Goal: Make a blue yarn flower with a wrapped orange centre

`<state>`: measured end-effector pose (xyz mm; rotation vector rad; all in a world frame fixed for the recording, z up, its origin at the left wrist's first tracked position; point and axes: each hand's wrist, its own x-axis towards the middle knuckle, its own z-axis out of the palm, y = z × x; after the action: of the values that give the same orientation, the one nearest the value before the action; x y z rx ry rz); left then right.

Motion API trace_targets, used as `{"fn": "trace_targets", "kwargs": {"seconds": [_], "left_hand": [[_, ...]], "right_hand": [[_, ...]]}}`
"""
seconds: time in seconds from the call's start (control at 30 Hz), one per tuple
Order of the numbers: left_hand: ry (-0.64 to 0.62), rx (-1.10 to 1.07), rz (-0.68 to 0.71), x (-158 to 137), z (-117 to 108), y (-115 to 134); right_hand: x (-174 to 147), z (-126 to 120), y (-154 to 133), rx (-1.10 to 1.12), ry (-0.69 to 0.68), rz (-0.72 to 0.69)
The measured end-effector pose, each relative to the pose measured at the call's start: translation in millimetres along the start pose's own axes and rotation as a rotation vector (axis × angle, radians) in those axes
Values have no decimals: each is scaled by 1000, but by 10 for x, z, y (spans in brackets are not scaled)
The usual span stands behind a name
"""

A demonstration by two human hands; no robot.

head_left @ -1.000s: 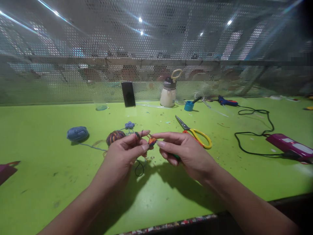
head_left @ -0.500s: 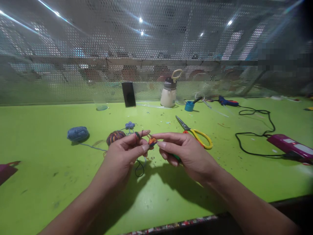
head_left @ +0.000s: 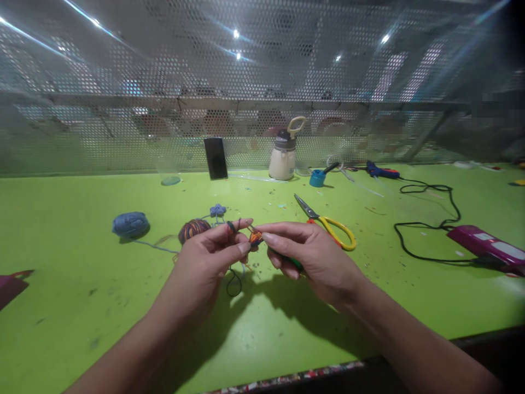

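Note:
Between my hands is a small piece of orange and dark crochet work (head_left: 256, 237). My left hand (head_left: 213, 251) pinches its left edge between thumb and fingers, with dark yarn wound round the raised index finger. My right hand (head_left: 305, 249) is closed round a crochet hook with a green handle (head_left: 292, 262); its thin metal tip reaches into the work, partly hidden by fingers. Behind my left hand lies a multicoloured yarn ball (head_left: 193, 231). A dark loop of yarn (head_left: 234, 283) hangs below the work.
Yellow-handled scissors (head_left: 328, 221) lie beyond my right hand. A blue yarn ball (head_left: 130, 224) and a small purple crocheted flower (head_left: 217, 210) are left. Farther back stand a phone (head_left: 216, 158), a bottle (head_left: 283, 156) and a blue pot (head_left: 317, 178). A black cable (head_left: 430, 259) runs right.
My right thumb has shifted slightly up and left over the edge of the crochet work. My left hand has barely moved.

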<state>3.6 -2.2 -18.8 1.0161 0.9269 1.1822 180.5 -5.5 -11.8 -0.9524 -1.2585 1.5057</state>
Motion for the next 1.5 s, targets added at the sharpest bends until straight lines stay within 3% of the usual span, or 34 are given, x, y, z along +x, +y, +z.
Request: {"fn": "trace_targets", "kwargs": {"seconds": [1.23, 1.5], "left_hand": [[78, 36, 77, -14, 85, 34], [25, 17, 54, 14, 10, 3]], "right_hand": [[18, -2, 36, 3, 17, -12], [6, -21, 1, 22, -30, 9]]}}
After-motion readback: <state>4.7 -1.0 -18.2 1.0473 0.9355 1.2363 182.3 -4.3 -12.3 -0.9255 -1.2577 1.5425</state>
